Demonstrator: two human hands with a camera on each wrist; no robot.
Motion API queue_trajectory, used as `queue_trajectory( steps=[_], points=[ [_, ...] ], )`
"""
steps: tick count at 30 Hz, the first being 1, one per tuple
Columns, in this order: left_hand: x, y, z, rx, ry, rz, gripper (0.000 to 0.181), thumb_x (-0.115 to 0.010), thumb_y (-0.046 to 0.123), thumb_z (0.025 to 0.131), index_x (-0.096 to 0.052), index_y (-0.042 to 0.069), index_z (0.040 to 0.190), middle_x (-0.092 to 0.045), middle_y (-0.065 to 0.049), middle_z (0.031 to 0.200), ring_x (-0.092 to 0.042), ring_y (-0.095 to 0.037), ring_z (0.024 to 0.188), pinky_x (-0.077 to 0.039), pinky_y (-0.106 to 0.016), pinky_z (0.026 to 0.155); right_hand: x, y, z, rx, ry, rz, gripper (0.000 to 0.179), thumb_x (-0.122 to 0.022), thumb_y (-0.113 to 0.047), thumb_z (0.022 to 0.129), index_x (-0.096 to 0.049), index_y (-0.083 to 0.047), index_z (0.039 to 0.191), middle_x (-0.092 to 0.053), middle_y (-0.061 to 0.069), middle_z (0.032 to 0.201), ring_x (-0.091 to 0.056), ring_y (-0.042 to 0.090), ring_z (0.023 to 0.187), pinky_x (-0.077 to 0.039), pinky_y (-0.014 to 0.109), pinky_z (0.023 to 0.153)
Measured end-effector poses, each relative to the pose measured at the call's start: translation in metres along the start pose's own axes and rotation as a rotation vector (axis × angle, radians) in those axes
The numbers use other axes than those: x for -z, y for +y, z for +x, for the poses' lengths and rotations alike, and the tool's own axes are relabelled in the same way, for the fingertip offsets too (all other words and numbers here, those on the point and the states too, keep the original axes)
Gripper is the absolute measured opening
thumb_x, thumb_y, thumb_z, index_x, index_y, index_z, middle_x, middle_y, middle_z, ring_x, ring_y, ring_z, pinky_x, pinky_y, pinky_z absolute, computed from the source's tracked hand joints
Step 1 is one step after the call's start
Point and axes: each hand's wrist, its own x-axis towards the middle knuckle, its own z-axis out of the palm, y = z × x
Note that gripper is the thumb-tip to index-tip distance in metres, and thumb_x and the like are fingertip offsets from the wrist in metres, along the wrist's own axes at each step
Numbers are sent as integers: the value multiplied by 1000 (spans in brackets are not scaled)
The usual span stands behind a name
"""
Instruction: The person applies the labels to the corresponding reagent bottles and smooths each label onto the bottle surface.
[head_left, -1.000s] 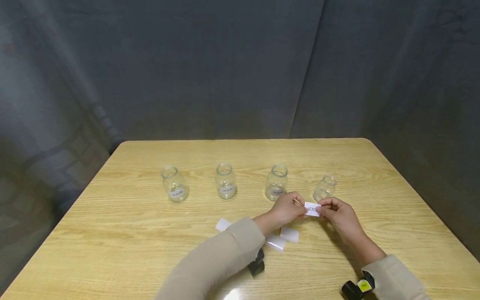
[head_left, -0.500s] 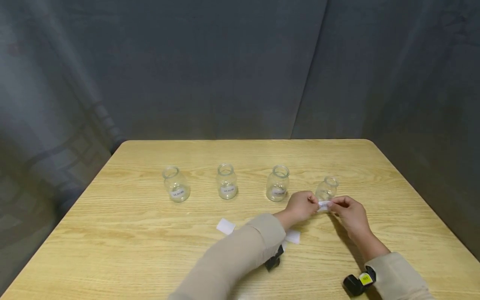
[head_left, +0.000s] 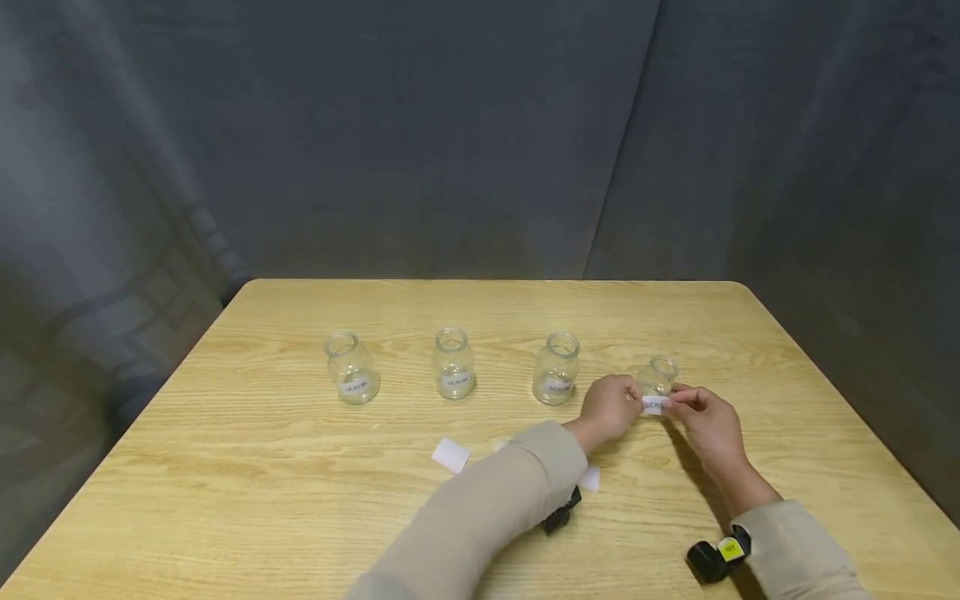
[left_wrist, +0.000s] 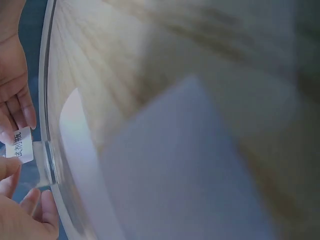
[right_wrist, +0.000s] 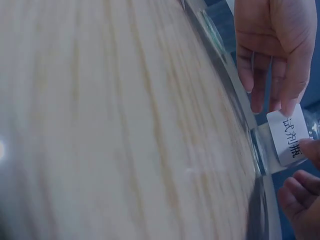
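Note:
Both hands pinch a white label (head_left: 652, 406) printed with dark characters, one at each end. My left hand (head_left: 609, 407) holds its left end and my right hand (head_left: 708, 421) its right end. The label is upright at the front of a small clear glass jar (head_left: 657, 379), covering its lower part; whether it touches the glass all along, I cannot tell. In the right wrist view the label (right_wrist: 290, 135) lies between my left hand (right_wrist: 275, 55) and my right hand (right_wrist: 302, 205). The label (left_wrist: 20, 146) also shows at the left wrist view's edge.
Left of this jar stand three larger glass jars, the left (head_left: 352, 371), middle (head_left: 453, 364) and right (head_left: 556, 369), each with a label on its front. A white slip (head_left: 451, 455) lies on the wooden table (head_left: 247, 500); another slip (head_left: 590, 478) is partly under my left sleeve (head_left: 480, 508).
Both hands have carried the label rightward and toward the back, from in front of the small jar up to its front. The left forearm has moved right, covering more of the loose slips.

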Motion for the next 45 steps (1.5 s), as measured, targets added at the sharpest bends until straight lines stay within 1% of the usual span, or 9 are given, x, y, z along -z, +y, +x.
queue_trajectory(
  steps=[5, 7, 13, 15, 19, 23, 33, 40, 45],
  points=[
    [-2, 0, 2, -16, 9, 57, 5, -61, 18, 80, -59, 17, 75, -60, 10, 81, -50, -3, 70, -38, -13, 59, 2, 5, 2, 58, -2, -5, 27, -56, -13, 84, -51, 12, 93, -45, 25, 118, -45, -6, 86, -40, 6, 69],
    [-2, 0, 3, -10, 4, 71, 4, -61, 20, 81, -60, 17, 78, -60, 11, 85, -51, -2, 73, -39, -13, 60, 2, 7, 3, 73, -4, -16, 26, -56, -12, 84, -52, 12, 93, -46, 25, 117, -44, -9, 84, -41, 7, 69],
    [2, 0, 3, 6, -25, 88, 4, -59, 19, 82, -61, 16, 84, -59, 12, 82, -46, -2, 62, -37, -13, 54, 1, 5, 3, 79, -17, -73, 25, -54, -13, 85, -51, 10, 93, -48, 24, 116, -47, 24, 104, -39, 5, 68],
    [3, 0, 3, 9, -28, 97, 4, -58, 19, 82, -61, 16, 85, -58, 12, 78, -44, -2, 59, -36, -13, 52, 0, 4, 3, 84, -21, -88, 25, -54, -14, 85, -51, 10, 92, -48, 24, 115, -46, 28, 105, -39, 5, 67],
    [3, 0, 3, 6, -14, 112, 5, -58, 19, 83, -62, 16, 85, -58, 13, 77, -46, -1, 61, -37, -12, 54, 0, 2, 2, 100, -9, -94, 23, -56, -12, 84, -52, 10, 90, -51, 24, 112, -51, 7, 92, -40, 6, 66],
    [2, 0, 3, -4, 19, 112, 4, -59, 18, 82, -63, 16, 83, -60, 12, 78, -50, 0, 66, -38, -11, 58, 0, 2, 2, 115, -5, -65, 20, -56, -8, 84, -52, 10, 90, -51, 25, 110, -42, -13, 80, -42, 7, 66],
    [2, -1, 2, -51, 40, 94, 5, -60, 15, 81, -61, 15, 77, -58, 11, 71, -47, 0, 61, -37, -10, 55, 4, 6, 4, 114, -38, -18, 27, -59, -13, 82, -46, 7, 93, -56, 17, 100, -48, -11, 76, -45, 12, 64],
    [2, -4, 2, -55, 14, 92, 4, -60, 17, 81, -62, 14, 80, -59, 11, 74, -48, 0, 62, -37, -10, 55, 11, 5, 11, 174, -148, -72, 52, -59, -12, 81, -34, 5, 124, -51, 24, 104, -47, -11, 75, -45, 14, 62],
    [3, -6, 3, -45, 18, 42, 3, -62, 16, 79, -61, 13, 78, -57, 10, 70, -47, 0, 59, -37, -11, 53, 13, 8, 15, 212, -213, -88, 54, -59, -10, 82, -34, 7, 126, -48, 25, 104, -45, -9, 77, -44, 14, 64]
  ],
)
